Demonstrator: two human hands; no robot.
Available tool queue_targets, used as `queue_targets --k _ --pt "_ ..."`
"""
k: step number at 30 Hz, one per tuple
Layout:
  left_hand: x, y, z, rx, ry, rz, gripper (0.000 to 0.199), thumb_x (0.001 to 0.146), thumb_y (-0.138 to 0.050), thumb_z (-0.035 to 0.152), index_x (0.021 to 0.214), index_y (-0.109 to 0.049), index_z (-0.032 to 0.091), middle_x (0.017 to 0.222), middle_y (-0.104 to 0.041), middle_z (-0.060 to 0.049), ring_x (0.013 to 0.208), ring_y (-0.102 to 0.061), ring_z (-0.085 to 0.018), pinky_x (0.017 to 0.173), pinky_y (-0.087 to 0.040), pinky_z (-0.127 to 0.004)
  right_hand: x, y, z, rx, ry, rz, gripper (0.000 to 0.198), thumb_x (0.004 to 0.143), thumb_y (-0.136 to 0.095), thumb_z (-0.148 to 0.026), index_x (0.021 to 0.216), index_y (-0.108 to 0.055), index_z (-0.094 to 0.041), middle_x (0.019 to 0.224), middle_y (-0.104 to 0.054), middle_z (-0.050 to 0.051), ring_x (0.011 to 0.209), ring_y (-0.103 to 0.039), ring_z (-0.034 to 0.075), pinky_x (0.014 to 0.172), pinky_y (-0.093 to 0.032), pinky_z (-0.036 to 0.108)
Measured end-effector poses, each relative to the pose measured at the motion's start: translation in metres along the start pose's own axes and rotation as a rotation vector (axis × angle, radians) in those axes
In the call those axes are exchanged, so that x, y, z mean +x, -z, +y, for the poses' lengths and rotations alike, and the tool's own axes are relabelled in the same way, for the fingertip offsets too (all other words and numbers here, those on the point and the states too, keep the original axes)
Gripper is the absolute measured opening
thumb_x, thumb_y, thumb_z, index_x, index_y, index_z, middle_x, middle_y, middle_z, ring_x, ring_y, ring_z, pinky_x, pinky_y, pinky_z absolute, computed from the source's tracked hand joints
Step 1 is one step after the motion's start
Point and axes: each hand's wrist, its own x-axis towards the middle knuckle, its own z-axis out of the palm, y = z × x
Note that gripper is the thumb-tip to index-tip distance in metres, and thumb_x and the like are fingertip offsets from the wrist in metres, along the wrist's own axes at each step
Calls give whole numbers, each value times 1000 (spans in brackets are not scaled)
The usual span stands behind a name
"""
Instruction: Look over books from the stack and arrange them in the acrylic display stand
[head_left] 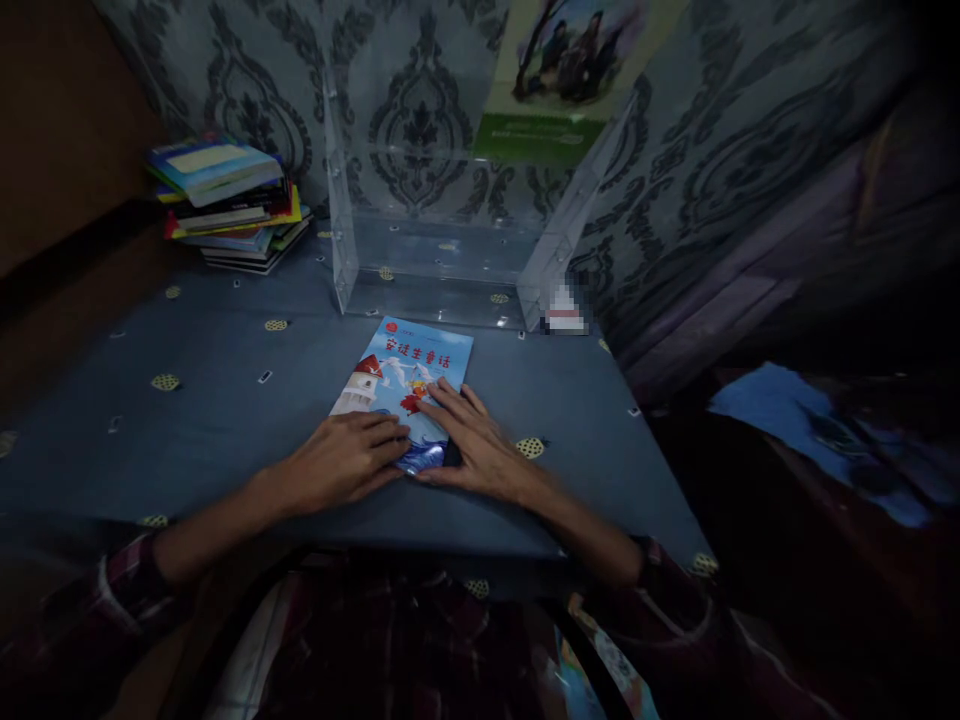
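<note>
A light-blue picture book with red Chinese characters on its cover lies on the grey-blue tablecloth, its top edge pointing away from me. My left hand rests across its lower left, fingers together and lying flat on the cover. Over the lower right side lies my right hand, with fingers stretched and spread on the cover and thumb near the bottom edge. Both thumbs are close to the bottom edge. My hands hide the lower corners of the book.
Behind the book stands a clear plastic rack. A cream and green picture cover is at its upper right. Stacked books sit at the back left. A blurred-out white item is beside the rack. Blue fabric lies off the table's right side.
</note>
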Motion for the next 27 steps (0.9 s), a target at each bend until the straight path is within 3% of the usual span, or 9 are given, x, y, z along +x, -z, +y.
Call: queue_targets --k 2,4,7,9,15,20,27 --pt "-1 0 -10 -50 41 -5 27 104 -48 34 113 -68 18 121 -68 -8 112 -64 -21 98 -53 -39 -1 1 -1 -24 -13 -50 93 83 -65 -69 155 -35 -18 160 -34 17 152 -22 35 123 -19 62" --pt "-3 -2 -23 -40 171 10 27 103 -49 35 114 -67 18 129 -63 -10 117 -60 -25 99 -53 -44 -2 2 -1 -35 -37 -71 96 81 -65 -71 156 -34 -19 163 -29 17 153 -19 36 123 -19 62" --pt "-8 -10 -42 -7 407 52 33 100 -51 36 127 -59 17 139 -54 -14 121 -57 -29 96 -54 -46 -5 2 3 -48 -104 -50 98 78 -68 -72 156 -34 -25 166 -20 15 153 -14 40 121 -21 65" --pt "-11 -17 -49 -38 466 81 36 100 -51 35 132 -55 19 138 -54 -13 119 -58 -27 98 -53 -45 -7 2 8 -53 -157 -29 96 78 -68 -71 155 -37 -24 166 -18 16 153 -13 42 120 -22 67" --pt "-10 -26 -35 -51 462 102 39 98 -54 41 129 -57 18 136 -55 -14 120 -56 -31 102 -49 -51 0 2 31 28 -251 12 82 89 -60 -64 153 -41 -17 165 -21 20 153 -18 39 120 -24 64" --pt "-4 -27 -19 -88 426 61 61 90 -62 61 133 -57 18 146 -49 -15 126 -50 -34 103 -49 -54 17 4 50 99 -287 93 71 93 -55 -59 148 -48 -15 162 -28 20 152 -24 35 121 -26 59" --pt "1 -34 -26 -183 379 70 73 86 -63 66 142 -50 21 155 -39 -15 139 -38 -35 109 -45 -54 25 -3 64 69 -291 189 66 93 -57 -56 144 -52 -15 159 -34 21 150 -30 35 120 -27 60"
